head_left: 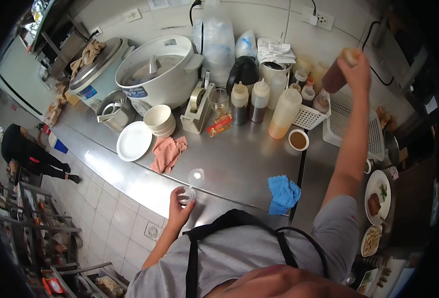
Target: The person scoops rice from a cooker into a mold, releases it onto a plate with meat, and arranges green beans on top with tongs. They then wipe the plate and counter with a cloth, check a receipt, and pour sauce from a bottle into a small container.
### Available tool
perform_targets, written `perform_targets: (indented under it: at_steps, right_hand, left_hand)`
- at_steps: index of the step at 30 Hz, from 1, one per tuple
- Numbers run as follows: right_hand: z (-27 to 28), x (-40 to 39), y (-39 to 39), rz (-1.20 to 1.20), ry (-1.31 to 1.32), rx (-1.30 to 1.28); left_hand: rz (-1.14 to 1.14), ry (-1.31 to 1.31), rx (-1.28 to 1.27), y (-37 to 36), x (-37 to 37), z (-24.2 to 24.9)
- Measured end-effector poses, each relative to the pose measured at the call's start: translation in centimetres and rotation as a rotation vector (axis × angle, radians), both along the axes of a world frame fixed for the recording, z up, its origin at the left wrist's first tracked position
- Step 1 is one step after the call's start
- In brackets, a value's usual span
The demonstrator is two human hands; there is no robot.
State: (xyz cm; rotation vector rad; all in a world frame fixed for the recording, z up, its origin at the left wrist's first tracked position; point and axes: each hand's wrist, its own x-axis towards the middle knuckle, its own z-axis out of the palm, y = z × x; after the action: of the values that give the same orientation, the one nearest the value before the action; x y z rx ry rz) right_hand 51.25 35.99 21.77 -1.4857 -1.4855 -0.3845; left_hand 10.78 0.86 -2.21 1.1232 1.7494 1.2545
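My left hand [182, 206] holds a small clear plastic cup [185, 195] near the front edge of the steel counter; its clear round lid [196, 178] stands open beside it. My right hand [356, 72] is raised at the upper right, wrapped round a squeeze bottle of dark reddish sauce [334, 77], above a white plastic basket [351, 124]. Left of that bottle stand more squeeze bottles, one with orange sauce [285, 114]. A small bowl of brown sauce [298, 140] sits in front of them.
A large rice cooker [155, 72], stacked bowls [159, 120], a white plate [134, 141] and a tape dispenser [197, 107] stand to the left. A pink cloth [168, 153] and a blue cloth [284, 193] lie on the counter [234, 171]. Plated food [378, 197] is at right. Another person [23, 151] stands far left.
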Motion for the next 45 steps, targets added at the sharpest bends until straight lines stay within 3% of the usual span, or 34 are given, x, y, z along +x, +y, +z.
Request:
perform_targets:
  at_steps: [3,6,11,17,20,23,24,25,27,30,36,39,45]
  right_hand:
    - [4.4,-0.6,-5.6,0.138,0.042,0.223]
    - [5.7,-1.7,-10.8,0.502,0.402,0.229]
    - [-2.5,-5.5,-16.5,0.725,0.499,-0.185]
    - [-13.5,-15.3,-23.7,0.600,0.402,-0.465]
    - [-16.8,-17.2,-24.6,0.605,0.341,-0.260]
    - [-20.4,-19.5,-25.5,0.658,0.651,-0.032]
    - [-21.6,-20.0,-25.9,0.545,0.609,-0.133]
    - [-22.9,-20.9,-26.0,0.446,0.383,-0.098]
    - [-24.1,-22.3,-25.7,0.498,0.602,-0.216]
    - [-19.8,-24.4,-26.6,0.530,0.200,-0.283]
    - [-12.7,-27.0,-28.0,0.578,-0.567,-0.274]
    - [-10.8,-27.3,-27.8,0.583,-0.738,-0.256]
    - [-9.3,-27.4,-27.4,0.565,-0.909,-0.192]
  left_hand:
    - [-0.154,0.044,0.047,1.1,-0.1,-1.1]
    - [-0.280,0.283,0.157,2.5,0.4,0.3]
    - [-0.466,0.218,0.193,2.9,-1.0,1.9]
    - [-0.490,0.272,0.239,1.6,-5.6,1.2]
    - [-0.427,0.270,0.116,0.9,-7.9,0.8]
    - [-0.366,0.170,0.079,0.9,-9.8,0.7]
    - [-0.322,0.148,0.101,0.9,-10.1,0.9]
    - [-0.302,0.183,0.116,1.2,-10.4,1.3]
    - [-0.262,0.246,0.135,1.5,-11.1,1.7]
    - [-0.260,0.415,0.260,2.2,-11.4,3.2]
    - [-0.280,0.431,0.390,2.7,-10.7,5.5]
    - [-0.261,0.488,0.482,2.4,-10.0,6.1]
    - [-0.319,0.478,0.405,2.2,-9.3,7.3]
